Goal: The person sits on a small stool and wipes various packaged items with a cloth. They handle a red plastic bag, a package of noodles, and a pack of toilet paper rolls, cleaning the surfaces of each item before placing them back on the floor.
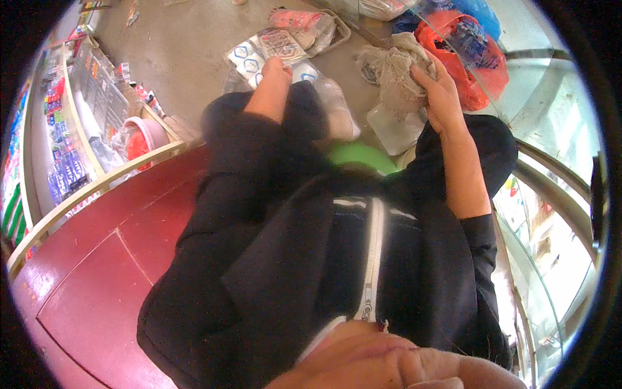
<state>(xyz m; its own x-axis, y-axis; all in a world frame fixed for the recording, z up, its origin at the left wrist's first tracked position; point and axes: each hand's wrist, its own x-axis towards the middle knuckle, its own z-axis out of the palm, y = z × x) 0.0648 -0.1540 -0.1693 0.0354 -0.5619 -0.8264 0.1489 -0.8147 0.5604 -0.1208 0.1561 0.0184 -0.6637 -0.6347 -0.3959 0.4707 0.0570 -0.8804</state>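
My left hand [276, 73] has its fingers closed at the lower edge of a flat printed packet [284, 44]. Beneath it lies white plastic wrapping [245, 59] with blue hexagons. A crumpled beige mesh-like cloth or bag [401, 75] is gripped in my right hand [443, 95], thumb on top and the other fingers partly hidden. Below that bundle is a translucent plastic piece [394, 130]. Between my knees shows a blurred green rounded object [362, 156]. A red-patterned wrapped bundle [296, 20] lies beyond my left hand, beside a pale tray-like rim [344, 26].
Close to my right hand sit a red plastic bag [495, 80] and a blue one [478, 12], partly behind a glass panel [539, 102]. A dark red panel [116, 282] is on my left, edged by a pale rail [104, 180]. Past it stand packaged goods [68, 167] and a pink bucket [155, 133].
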